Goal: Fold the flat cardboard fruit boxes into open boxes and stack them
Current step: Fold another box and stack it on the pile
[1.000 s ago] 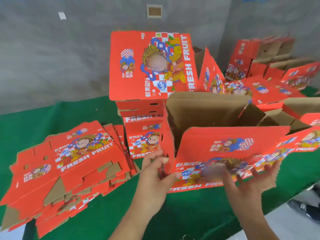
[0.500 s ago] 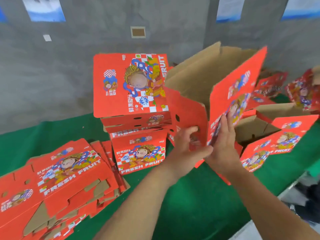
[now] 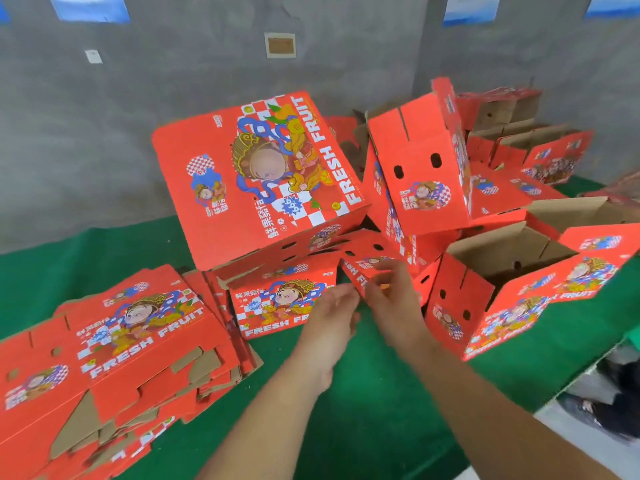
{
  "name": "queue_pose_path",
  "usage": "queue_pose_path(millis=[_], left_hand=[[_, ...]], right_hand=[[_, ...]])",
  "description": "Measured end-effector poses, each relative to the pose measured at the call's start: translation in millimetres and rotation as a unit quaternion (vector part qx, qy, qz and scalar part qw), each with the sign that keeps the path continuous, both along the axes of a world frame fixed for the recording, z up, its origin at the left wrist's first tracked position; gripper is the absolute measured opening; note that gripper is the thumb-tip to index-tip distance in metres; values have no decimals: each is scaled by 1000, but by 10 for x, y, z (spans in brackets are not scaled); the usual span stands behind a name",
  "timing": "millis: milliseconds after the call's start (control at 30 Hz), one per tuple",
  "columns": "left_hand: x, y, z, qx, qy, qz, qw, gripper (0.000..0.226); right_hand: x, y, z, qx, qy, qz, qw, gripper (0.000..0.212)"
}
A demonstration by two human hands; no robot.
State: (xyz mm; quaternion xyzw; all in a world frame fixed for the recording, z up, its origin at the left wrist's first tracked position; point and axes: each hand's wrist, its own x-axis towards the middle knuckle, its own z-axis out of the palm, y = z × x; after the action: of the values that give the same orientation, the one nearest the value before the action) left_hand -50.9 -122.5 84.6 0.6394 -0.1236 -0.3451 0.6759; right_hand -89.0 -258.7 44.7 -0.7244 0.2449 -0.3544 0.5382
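Two bare forearms reach in from the bottom edge — no sleeves, watch or bands in view on either. The left hand [image 3: 330, 315] and right hand [image 3: 394, 294] seem ungloved and ringless — though motion blur smears the fingers.

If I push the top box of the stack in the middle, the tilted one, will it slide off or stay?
The top box sits tilted and overhangs the boxes below, so a push would probably slide or tip it off. It is empty printed cardboard, so likely light with little grip. The open left hand is near enough to steady it.
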Motion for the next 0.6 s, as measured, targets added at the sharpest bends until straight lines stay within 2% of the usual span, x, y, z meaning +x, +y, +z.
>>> queue_pose_path(millis=[33, 133, 233, 300, 333, 400, 433, 500, 600], left_hand=[[44, 23, -50, -12, 9, 43, 999, 17], [223, 138, -157, -82, 62, 187, 977, 43], [516, 370, -154, -199, 153, 305, 919, 87], [768, 568, -160, -242, 187, 345, 887, 101], [901, 670, -153, -252, 188, 351, 882, 93], [1130, 813, -99, -234, 143, 356, 893, 53], [1240, 850, -90, -209, 109, 359, 903, 41], [1354, 874, -26, -167, 61, 342, 923, 34], [1454, 848, 3, -182, 4, 310, 933, 22]], right_hand=[[44, 155, -48, 0, -10, 27, 1000, 33], [132, 468, -102, 24, -49, 68, 996, 36], [254, 614, -42, 4, -70, 71, 995, 55], [345, 646, 11, -35, -60, 60, 996, 74], [400, 641, 30, -57, -47, 61, 995, 82], [519, 628, 107, -82, -26, 87, 993, 91], [589, 628, 155, -85, -18, 108, 990, 92], [733, 609, 222, -88, 0, 144, 986, 89], [908, 518, 264, -89, 6, 119, 989, 81]])
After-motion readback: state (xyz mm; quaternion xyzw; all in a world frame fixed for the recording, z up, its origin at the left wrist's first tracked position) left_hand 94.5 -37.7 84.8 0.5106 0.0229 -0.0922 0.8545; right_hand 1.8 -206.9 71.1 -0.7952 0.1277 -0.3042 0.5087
